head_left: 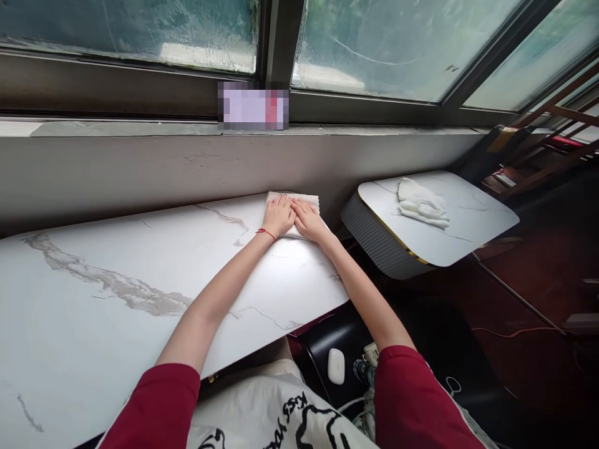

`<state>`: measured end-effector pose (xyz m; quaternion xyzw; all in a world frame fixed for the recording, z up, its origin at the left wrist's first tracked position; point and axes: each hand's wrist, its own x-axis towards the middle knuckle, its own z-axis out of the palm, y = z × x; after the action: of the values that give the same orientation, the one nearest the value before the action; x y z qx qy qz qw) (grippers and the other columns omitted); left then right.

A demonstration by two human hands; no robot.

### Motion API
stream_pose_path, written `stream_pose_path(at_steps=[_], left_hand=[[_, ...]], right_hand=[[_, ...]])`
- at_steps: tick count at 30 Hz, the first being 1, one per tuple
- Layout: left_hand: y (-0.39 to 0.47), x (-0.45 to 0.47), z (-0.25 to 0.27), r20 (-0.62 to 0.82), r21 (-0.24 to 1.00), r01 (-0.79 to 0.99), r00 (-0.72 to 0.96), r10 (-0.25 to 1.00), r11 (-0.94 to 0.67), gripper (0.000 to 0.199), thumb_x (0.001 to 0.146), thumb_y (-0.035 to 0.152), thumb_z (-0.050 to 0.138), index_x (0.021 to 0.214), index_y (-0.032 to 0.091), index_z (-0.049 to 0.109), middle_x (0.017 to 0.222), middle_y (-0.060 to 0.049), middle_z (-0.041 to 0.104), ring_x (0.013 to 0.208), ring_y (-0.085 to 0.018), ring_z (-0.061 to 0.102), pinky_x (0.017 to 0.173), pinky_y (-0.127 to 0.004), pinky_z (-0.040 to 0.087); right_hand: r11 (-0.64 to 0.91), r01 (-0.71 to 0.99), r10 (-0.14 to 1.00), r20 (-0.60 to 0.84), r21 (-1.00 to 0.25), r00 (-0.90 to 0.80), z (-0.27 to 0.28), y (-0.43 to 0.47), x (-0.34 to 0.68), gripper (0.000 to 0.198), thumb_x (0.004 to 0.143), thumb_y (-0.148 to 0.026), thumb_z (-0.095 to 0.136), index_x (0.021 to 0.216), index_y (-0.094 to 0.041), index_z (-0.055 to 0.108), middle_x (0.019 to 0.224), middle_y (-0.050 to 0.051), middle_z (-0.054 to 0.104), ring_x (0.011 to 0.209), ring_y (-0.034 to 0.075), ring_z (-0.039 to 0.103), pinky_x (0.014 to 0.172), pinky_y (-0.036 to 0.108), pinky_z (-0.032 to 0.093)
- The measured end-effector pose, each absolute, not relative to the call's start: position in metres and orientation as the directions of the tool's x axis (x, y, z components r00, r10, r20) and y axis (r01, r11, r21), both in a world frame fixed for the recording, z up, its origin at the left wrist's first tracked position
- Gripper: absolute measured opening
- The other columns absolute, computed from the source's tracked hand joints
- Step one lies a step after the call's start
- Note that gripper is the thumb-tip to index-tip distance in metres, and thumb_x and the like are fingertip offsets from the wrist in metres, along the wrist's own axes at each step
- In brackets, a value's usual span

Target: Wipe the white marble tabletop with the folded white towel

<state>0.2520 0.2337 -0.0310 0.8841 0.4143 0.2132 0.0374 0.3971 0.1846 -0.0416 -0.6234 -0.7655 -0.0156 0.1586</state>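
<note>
My left hand (279, 215) lies flat with its fingers stretched out, pressing on a folded white cloth (306, 199). Beside it, my right hand (309, 219) also rests flat on the cloth, and the fingertips of the two hands meet. Beneath the cloth is a white marble-patterned table (154, 249), near its far right corner by the wall. A red string bracelet (266, 234) circles my left wrist. The middle of the cloth is hidden under both hands.
To the right stands a small marble-topped cabinet (472, 218) with a crumpled white cloth (421, 204) on it. Windows (374, 50) run above the wall. Below the table, a white earbud case (336, 366) lies on a black surface near cables (360, 411).
</note>
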Motion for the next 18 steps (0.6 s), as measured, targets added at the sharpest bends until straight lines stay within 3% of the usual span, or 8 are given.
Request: stream_pose_path(at_steps=[14,18], left_hand=[[0.134,0.269,-0.033,0.322,0.186,0.524,0.767,0.555,-0.831,0.053,0.102,0.029,0.040,0.146,0.003,0.052,0.157,-0.020,0.049,0.149,-0.031,0.043,0.122,-0.047,0.033],[0.114,0.263,-0.035,0.339,0.183,0.487,0.784,0.520,-0.854,0.053,0.101,0.029,0.040,0.145,0.002,0.052,0.156,-0.021,0.049,0.149,-0.032,0.043,0.121,-0.048,0.034]], right_hand=[[0.032,0.987,0.924,0.381,-0.160,0.032,-0.060,0.047,0.404,0.056,0.102,-0.026,0.028,0.153,-0.010,0.047,0.161,0.012,0.045,0.153,0.025,0.038,0.127,0.048,0.028],[0.034,0.991,0.915,0.404,-0.130,0.022,-0.060,0.021,0.397,0.055,0.104,-0.028,0.028,0.152,-0.011,0.048,0.160,0.012,0.047,0.151,0.025,0.040,0.126,0.046,0.030]])
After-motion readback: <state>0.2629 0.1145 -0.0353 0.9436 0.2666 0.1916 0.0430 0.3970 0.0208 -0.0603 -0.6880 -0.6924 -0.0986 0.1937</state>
